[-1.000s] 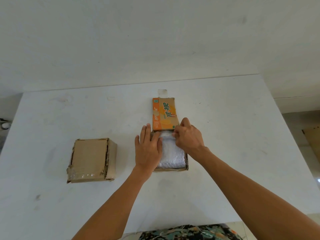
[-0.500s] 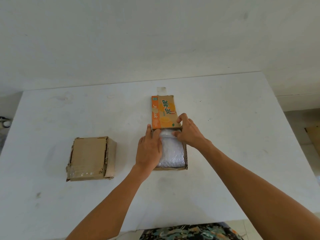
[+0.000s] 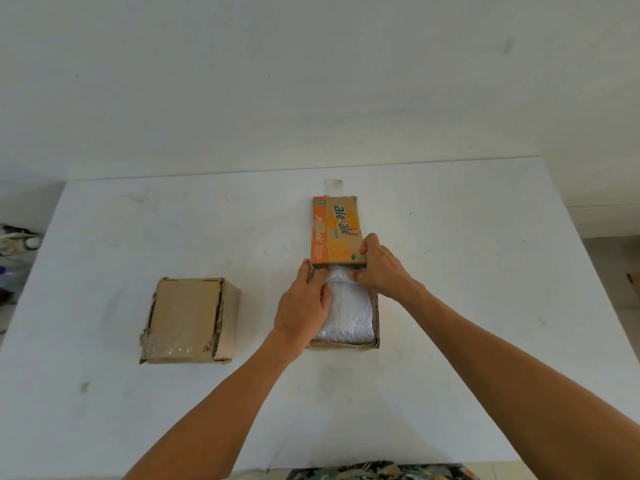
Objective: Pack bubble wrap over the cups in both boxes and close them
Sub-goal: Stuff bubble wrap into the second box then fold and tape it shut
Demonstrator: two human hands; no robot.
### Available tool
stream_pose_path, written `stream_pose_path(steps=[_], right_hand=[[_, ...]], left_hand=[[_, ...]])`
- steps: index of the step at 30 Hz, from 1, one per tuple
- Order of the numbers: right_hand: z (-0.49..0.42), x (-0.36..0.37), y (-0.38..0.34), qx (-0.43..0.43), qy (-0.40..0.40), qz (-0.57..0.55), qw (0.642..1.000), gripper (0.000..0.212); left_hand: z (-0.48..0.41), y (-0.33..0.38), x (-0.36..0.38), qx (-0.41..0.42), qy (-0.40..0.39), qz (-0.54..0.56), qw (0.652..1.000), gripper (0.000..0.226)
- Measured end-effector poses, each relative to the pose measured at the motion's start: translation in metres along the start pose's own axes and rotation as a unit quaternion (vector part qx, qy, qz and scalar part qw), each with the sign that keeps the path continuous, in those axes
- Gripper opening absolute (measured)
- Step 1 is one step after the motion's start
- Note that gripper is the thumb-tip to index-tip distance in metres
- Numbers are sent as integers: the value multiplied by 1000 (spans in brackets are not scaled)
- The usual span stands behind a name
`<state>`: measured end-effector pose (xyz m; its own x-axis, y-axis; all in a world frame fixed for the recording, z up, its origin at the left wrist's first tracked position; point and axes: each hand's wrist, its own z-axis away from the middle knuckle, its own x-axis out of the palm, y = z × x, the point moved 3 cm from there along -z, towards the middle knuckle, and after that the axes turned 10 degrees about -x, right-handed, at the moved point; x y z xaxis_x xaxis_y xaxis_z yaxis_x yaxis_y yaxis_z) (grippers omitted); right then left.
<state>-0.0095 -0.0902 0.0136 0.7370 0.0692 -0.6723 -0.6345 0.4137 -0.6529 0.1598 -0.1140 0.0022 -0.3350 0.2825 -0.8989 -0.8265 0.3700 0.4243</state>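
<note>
Two boxes on the surface (image 3: 450, 237), well apart. Closed box (image 3: 187, 320) to the left; open box (image 3: 376, 327) right of it, near centre. Bubble wrap (image 3: 349, 313) lies inside the open box. Flap (image 3: 336, 230) folded back behind it. Left hand (image 3: 304, 306) on the wrap along the box's left side; right hand (image 3: 381, 271) at the flap's near edge.
</note>
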Motion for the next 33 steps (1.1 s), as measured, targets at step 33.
stream_pose_path(steps=[33], right_hand=[[56,-19,-7,16,127,-425,896,12]], left_hand=[[29,-7,-7,-276,-126,543,783,43]])
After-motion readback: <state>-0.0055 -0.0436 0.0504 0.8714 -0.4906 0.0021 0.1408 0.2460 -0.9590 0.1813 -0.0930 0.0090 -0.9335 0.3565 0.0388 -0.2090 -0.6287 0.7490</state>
